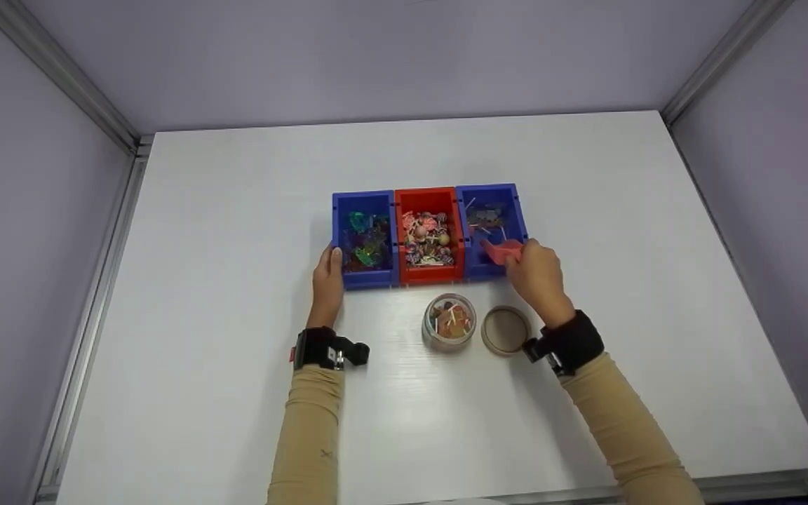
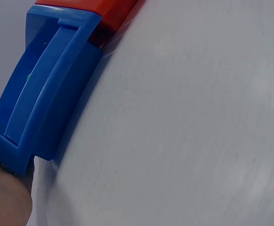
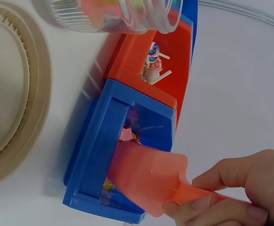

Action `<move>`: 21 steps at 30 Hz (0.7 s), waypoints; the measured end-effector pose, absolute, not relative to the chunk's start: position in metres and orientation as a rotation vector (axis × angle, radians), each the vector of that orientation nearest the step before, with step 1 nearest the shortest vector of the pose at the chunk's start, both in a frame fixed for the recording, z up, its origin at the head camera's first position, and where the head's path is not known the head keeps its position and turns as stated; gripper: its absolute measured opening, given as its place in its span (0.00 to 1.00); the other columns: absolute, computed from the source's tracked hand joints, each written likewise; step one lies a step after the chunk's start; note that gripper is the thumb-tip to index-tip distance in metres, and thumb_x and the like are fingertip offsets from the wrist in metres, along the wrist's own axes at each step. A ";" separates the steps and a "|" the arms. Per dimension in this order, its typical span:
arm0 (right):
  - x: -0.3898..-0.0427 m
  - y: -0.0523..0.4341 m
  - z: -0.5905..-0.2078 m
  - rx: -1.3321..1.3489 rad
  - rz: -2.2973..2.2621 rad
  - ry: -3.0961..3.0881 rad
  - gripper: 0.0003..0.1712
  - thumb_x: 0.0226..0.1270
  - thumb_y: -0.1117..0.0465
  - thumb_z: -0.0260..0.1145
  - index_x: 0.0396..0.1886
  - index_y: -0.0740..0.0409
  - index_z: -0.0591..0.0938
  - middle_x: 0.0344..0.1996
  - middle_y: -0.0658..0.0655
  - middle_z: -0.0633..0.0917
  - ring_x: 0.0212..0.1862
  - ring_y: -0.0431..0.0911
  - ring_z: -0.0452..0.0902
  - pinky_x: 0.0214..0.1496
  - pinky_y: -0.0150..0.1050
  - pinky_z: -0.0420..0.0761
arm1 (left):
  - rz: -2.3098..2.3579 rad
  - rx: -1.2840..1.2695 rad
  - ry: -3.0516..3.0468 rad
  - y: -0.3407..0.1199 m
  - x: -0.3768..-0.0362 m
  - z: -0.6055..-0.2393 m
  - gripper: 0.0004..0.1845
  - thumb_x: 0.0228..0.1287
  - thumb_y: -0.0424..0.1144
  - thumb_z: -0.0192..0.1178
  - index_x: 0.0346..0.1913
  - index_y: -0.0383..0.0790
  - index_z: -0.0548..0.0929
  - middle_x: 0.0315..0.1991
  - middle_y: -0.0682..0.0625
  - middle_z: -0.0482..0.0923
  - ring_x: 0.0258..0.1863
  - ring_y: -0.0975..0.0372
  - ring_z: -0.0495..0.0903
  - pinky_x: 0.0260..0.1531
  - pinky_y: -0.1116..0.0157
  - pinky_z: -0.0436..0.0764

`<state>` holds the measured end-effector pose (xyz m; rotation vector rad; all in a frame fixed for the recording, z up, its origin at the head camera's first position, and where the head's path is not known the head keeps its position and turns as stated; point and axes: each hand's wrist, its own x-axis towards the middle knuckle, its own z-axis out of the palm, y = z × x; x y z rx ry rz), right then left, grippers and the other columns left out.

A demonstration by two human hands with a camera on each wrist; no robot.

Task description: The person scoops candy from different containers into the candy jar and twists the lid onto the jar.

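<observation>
Beige sleeves fill the bottom of the head view, each wrist carrying a black strap with a camera. Just above them, at the middle of the white table (image 1: pixel 236 210), stand a clear jar (image 1: pixel 449 322) with colourful sweets inside and, just right of it, its round tan lid (image 1: pixel 505 330) lying flat. Above these sits a row of three bins touching side by side: the left blue bin (image 1: pixel 364 240), the red bin (image 1: pixel 429 236) and the right blue bin (image 1: pixel 489 228), all holding wrapped sweets and lollipops.

At the left of the row, the left hand (image 1: pixel 327 280) rests against the left blue bin's outer front corner, thumb on its rim; how the other fingers lie cannot be told. At the right, the right hand (image 1: pixel 536 275) has its fingers (image 3: pixel 207 203) pinched on the handle of a pink scoop (image 3: pixel 149 176), whose blade dips into the right blue bin's open front.
</observation>
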<state>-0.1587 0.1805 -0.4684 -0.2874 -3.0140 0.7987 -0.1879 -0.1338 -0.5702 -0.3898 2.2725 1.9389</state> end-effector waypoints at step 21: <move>-0.182 0.161 -0.470 -0.574 0.740 -3.109 0.27 0.63 0.51 0.64 0.41 0.75 0.83 0.41 0.77 0.84 0.43 0.66 0.84 0.42 0.60 0.84 | 1.939 -0.402 2.271 -0.134 -0.188 -0.569 0.31 0.78 0.52 0.37 0.75 0.37 0.55 0.76 0.42 0.55 0.78 0.52 0.51 0.79 0.56 0.54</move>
